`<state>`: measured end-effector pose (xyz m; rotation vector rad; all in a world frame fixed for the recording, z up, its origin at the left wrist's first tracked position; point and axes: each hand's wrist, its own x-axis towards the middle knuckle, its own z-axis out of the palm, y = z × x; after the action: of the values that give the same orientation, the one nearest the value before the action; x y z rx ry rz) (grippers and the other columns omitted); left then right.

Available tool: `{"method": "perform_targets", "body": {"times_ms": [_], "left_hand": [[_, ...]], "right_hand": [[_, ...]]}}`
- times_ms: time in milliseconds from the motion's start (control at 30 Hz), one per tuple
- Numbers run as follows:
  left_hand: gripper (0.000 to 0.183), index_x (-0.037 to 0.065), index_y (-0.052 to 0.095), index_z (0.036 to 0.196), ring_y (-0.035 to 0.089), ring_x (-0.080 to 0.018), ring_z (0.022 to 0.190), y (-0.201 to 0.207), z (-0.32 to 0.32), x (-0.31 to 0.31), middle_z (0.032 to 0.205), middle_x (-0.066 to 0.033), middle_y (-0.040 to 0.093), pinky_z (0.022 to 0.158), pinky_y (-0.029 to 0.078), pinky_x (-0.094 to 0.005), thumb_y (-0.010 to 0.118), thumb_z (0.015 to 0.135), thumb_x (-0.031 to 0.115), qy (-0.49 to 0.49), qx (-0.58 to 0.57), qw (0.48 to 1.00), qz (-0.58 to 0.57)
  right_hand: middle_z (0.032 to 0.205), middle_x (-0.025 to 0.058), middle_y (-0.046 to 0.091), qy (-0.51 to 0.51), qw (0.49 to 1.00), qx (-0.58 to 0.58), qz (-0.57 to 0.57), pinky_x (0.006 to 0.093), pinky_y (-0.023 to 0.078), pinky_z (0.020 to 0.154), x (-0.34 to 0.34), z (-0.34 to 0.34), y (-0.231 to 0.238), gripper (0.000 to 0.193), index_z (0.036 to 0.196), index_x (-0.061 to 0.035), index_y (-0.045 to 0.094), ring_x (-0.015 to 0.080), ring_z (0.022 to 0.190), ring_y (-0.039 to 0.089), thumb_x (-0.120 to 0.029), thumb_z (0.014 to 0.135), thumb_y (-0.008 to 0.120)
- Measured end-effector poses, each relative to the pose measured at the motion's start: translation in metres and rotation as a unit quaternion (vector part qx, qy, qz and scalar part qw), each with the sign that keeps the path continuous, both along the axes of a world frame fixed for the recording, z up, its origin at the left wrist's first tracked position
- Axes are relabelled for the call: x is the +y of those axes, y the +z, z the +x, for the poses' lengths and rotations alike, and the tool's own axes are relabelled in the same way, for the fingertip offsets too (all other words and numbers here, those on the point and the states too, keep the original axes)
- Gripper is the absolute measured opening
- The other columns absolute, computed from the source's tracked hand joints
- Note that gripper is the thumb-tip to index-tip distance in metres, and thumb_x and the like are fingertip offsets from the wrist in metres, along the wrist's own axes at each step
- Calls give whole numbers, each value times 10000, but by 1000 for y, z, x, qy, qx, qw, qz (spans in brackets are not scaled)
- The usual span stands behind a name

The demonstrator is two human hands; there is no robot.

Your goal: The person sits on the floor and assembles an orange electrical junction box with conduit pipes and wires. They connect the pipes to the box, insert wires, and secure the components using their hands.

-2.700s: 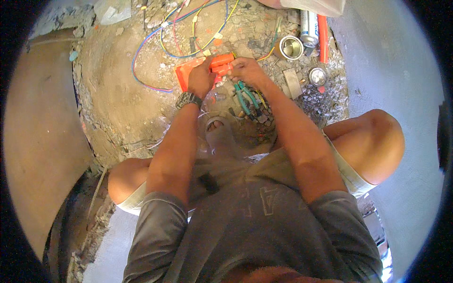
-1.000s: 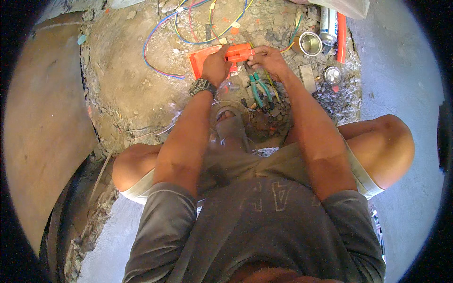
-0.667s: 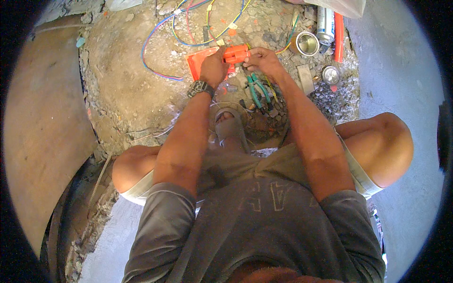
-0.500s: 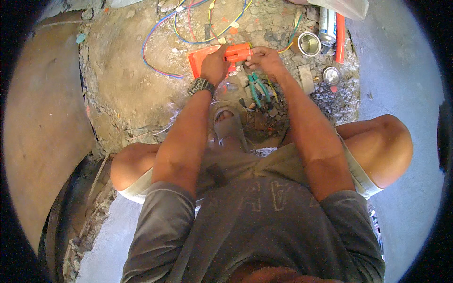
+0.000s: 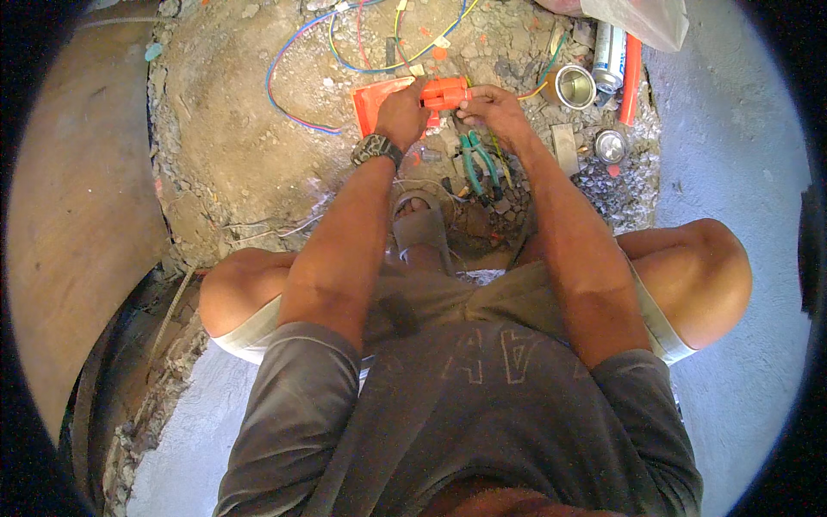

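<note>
My left hand [image 5: 402, 118], with a patterned watch on its wrist, is wrapped over an orange plastic electrical box [image 5: 368, 105]. Two orange tube-like parts [image 5: 444, 93] stick out on the box's right side. At their right end, the fingers of my right hand [image 5: 498, 115] are pinched on the orange part's tip. A yellow-orange wire [image 5: 534, 91] runs from beside that hand up to the right. Below the hands, teal-handled pliers [image 5: 475, 165] lie on the rubble. The box's middle is hidden under my left hand.
Coloured wires [image 5: 289, 53] loop over the broken ground beyond the box. To the right stand an open tin can [image 5: 575, 87], a spray can [image 5: 609, 56], an orange pipe [image 5: 631, 82] and a small round tin [image 5: 610, 146]. A flat block [image 5: 565, 148] lies near my right wrist.
The whole view has shifted slightly, so the ground things sit a little farther right. Both hands keep their places on the orange box with only slight finger movement.
</note>
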<state>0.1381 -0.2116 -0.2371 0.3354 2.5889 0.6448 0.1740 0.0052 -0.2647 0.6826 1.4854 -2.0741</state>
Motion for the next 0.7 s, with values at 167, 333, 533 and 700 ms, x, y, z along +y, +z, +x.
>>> {"method": "perform_targets", "body": {"times_ms": [167, 333, 533, 700], "left_hand": [[576, 95, 581, 1395, 703, -416, 983, -6, -2, 0, 1087, -226, 730, 864, 568, -501, 743, 854, 207, -8, 23, 1000, 16], [504, 85, 577, 1338, 699, -419, 955, -6, 2, -2, 1021, -233, 728, 833, 556, -536, 660, 845, 157, -10, 26, 999, 28], [534, 119, 595, 1378, 710, -404, 975, -22, 1, -2, 1055, -215, 740, 856, 562, -518, 680, 857, 201, 11, 19, 1000, 5], [514, 128, 619, 1362, 715, -393, 973, -15, 1, 1, 1054, -211, 741, 853, 574, -519, 633, 848, 140, 14, 22, 1000, 9]], "right_hand": [[986, 145, 754, 4, 1000, -18, -16, 330, 634, 758, 5, -2, -13, 242, 1098, 69, 685, 223, 822, 744, -16, 881, 751], [1032, 138, 742, 6, 998, -49, -32, 326, 630, 793, 8, -4, -5, 278, 1143, 62, 669, 225, 877, 739, -57, 909, 759], [1031, 146, 745, 8, 998, -45, -32, 302, 630, 803, 8, -7, -2, 276, 1140, 66, 664, 230, 895, 747, -85, 929, 760], [1041, 154, 744, 26, 999, -37, 0, 298, 628, 796, 10, -9, 3, 312, 1171, 64, 638, 238, 913, 752, -72, 919, 761]]}}
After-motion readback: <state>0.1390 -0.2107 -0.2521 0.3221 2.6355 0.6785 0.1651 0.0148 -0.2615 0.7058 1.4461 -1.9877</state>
